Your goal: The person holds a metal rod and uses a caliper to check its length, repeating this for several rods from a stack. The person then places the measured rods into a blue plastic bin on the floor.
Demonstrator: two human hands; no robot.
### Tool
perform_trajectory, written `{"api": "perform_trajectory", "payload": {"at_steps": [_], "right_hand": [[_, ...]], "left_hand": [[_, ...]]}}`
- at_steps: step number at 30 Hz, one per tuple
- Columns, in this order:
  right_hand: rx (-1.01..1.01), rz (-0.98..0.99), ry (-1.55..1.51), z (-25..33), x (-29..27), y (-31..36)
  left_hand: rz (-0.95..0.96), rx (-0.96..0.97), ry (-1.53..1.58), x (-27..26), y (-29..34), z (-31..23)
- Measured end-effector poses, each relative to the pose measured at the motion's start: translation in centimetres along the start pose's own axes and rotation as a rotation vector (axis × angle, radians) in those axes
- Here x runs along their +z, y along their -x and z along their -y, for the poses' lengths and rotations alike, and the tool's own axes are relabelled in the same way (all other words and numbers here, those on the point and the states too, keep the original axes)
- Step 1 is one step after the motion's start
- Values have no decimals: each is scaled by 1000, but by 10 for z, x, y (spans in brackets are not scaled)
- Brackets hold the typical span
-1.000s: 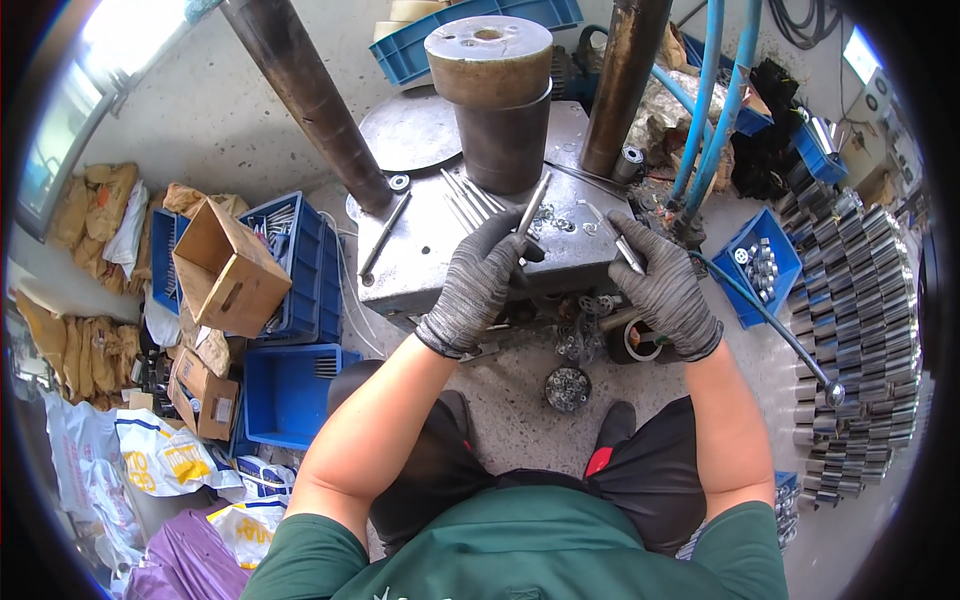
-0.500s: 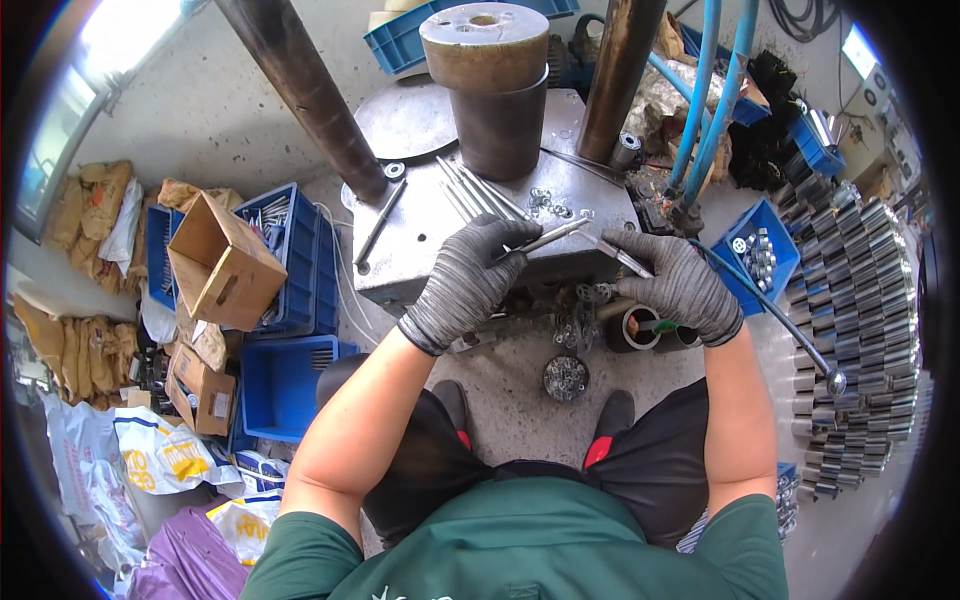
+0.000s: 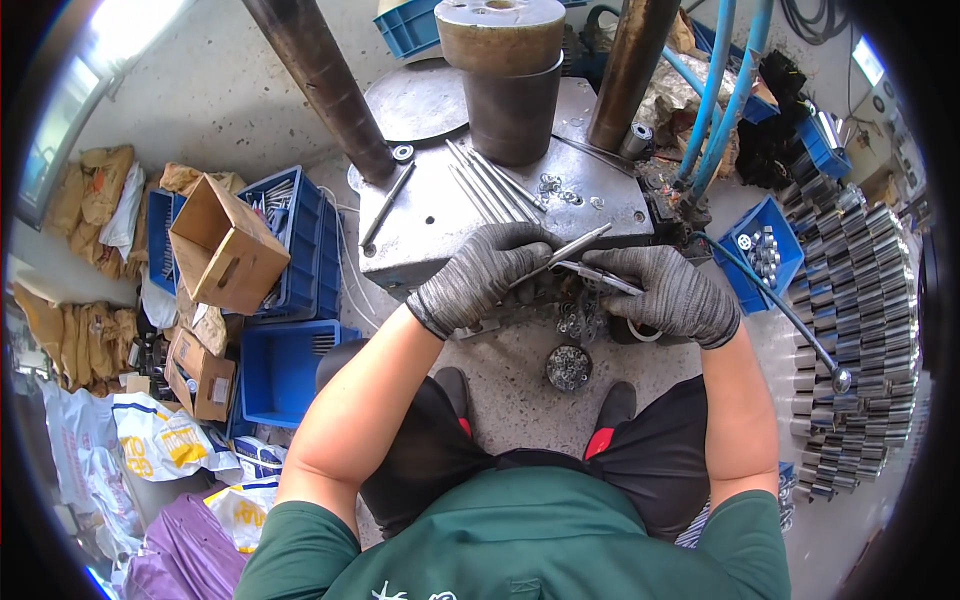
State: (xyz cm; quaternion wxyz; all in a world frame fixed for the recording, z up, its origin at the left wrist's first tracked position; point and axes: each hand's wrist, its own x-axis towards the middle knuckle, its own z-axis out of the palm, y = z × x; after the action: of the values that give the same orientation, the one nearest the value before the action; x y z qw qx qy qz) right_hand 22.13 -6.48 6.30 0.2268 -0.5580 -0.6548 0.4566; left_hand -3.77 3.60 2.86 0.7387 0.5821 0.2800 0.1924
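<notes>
One metal rod (image 3: 582, 242) in the head view, folks, & our L hand (image 3: 485, 272) has it, gloved thumb and fingers pinched round the near part. Long axis runs up & away to our R, bare tip poking well clear of the glove, out past the near edge of the steel bed (image 3: 395, 255). So L's the holding hand, no contest, but look at R: our R hand (image 3: 685, 297), gloved too, is gripping a slim metal tool (image 3: 604, 278), & its fingertips sit just R of the rod, on the side nearer our body.

Key relation, then: rod slants up-R, tool slants down-R, so the 2 axes make a sideways V, narrow end by the L fingertips, spreading toward R. Tool's L end is right up by the rod; touching or a hair apart, can't tell, glove's in the way. Tool type's unclear too, most of it's under the fingers.

Beyond the hands, up on the bed: a bunch of loose rods (image 3: 490, 187), approx. side by side, pointing away from us; small rings (image 3: 553, 187) scattered just R of them; thick cylinder (image 3: 511, 112) standing behind. Down btwn our feet, a round container (image 3: 569, 368) full of little metal bits.
</notes>
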Motion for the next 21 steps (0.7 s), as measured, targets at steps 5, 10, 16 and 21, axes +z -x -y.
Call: {"api": "perform_trajectory", "payload": {"at_steps": [5,10,16,21], "right_hand": [[-174,-77,134,-7,1,-2],[-233,-123,231,-4,4,-2],[29,139,-487,-4,4,5],[22,108,-615,-6,-2,5]], "left_hand": [[-20,-63,45,-4,1,1],[18,-81,197,-8,-3,9],[14,-108,276,-9,-3,5],[-202,-12,-15,-18,-6,4]]}}
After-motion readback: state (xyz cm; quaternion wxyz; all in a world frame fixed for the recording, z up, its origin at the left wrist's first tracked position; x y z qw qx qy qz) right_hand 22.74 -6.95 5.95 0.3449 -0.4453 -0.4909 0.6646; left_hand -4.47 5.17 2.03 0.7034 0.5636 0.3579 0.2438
